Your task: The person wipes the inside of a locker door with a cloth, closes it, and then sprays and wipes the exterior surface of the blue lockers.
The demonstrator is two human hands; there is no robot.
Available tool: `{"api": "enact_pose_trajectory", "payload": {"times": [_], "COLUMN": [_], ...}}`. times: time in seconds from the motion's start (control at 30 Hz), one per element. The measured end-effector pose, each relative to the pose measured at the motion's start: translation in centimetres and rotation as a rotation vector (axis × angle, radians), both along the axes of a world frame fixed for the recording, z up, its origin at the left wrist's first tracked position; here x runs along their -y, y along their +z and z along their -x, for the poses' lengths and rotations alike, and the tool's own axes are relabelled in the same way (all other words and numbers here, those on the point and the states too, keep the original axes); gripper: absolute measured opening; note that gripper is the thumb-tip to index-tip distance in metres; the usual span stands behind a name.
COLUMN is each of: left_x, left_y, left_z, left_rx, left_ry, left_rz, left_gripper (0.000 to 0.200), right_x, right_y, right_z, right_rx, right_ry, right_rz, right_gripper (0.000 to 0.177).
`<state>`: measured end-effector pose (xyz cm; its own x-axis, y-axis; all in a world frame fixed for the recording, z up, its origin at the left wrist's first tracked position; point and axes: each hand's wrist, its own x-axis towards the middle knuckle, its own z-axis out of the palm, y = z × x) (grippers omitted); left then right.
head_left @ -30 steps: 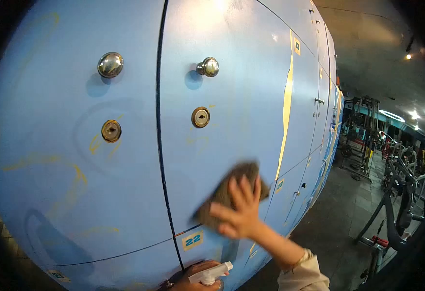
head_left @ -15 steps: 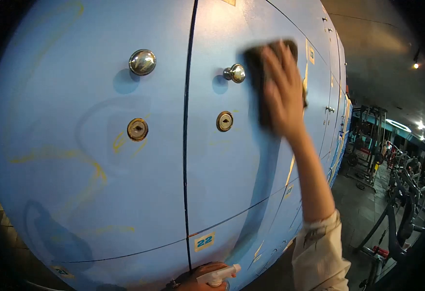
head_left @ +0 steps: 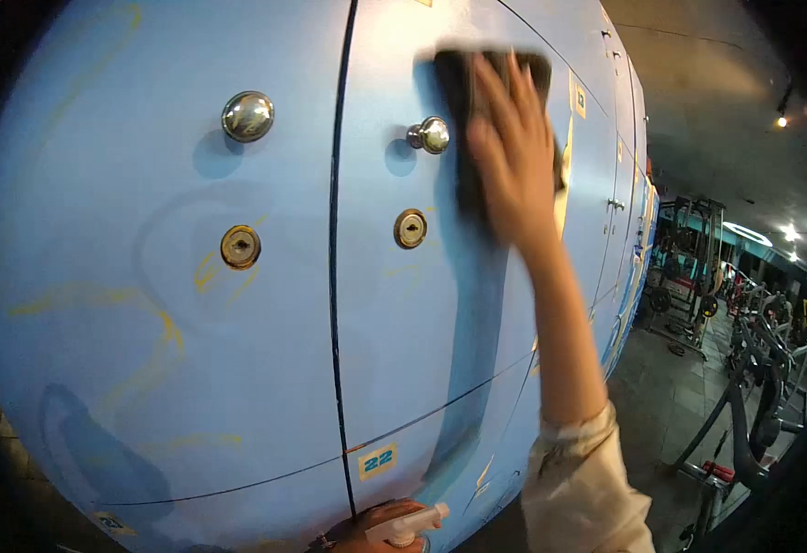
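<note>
My right hand (head_left: 512,152) lies with fingers stretched over a dark cloth (head_left: 463,175), pressing it flat against a blue locker door (head_left: 403,323). The cloth is just right of that door's round metal knob (head_left: 434,135). Below the knob sits a keyhole lock (head_left: 411,229) with a rusty-looking rim. At the bottom edge, my left hand (head_left: 366,530) is wrapped around a spray bottle with a white trigger head (head_left: 410,527); the bottle's body is mostly out of view.
To the left is another locker door (head_left: 145,350) with yellowish smears, a knob (head_left: 247,116) and a lock (head_left: 240,247). A number 22 label (head_left: 377,461) marks a lower door. More lockers recede rightward, beside gym machines (head_left: 744,405) on a dark tiled floor (head_left: 647,387).
My right hand has slid the cloth slightly upward on the door. The view has shifted a little, so the lockers appear further left. My left hand still holds the spray bottle.
</note>
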<state>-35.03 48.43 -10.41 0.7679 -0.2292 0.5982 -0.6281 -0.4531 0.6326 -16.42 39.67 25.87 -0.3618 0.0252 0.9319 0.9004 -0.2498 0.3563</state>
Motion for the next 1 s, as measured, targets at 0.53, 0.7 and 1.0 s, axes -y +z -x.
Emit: {"api": "enact_pose_trajectory", "payload": {"times": [0.53, 0.7, 1.0], "left_x": [-0.9, 0.0, 0.0], "left_y": [-4.3, -1.0, -1.4], "left_z": [-0.1, 0.2, 0.1], "left_rx": [-0.026, -0.23, -0.089], "left_ry": [0.096, -0.081, 0.022], "left_rz": [0.028, 0.244, 0.072], "left_gripper": [0.055, 0.044, 0.037], "right_x": [1.6, -0.6, -1.4], "right_y": [-24.2, -11.6, -11.4], "right_z": [3.4, 6.5, 7.5], "right_rx": [-0.206, -0.153, -0.131], "right_ry": [-0.018, -0.038, -0.051], "right_rz": [0.297, 0.16, 0.123], "right_gripper": [0.048, 0.053, 0.051]}}
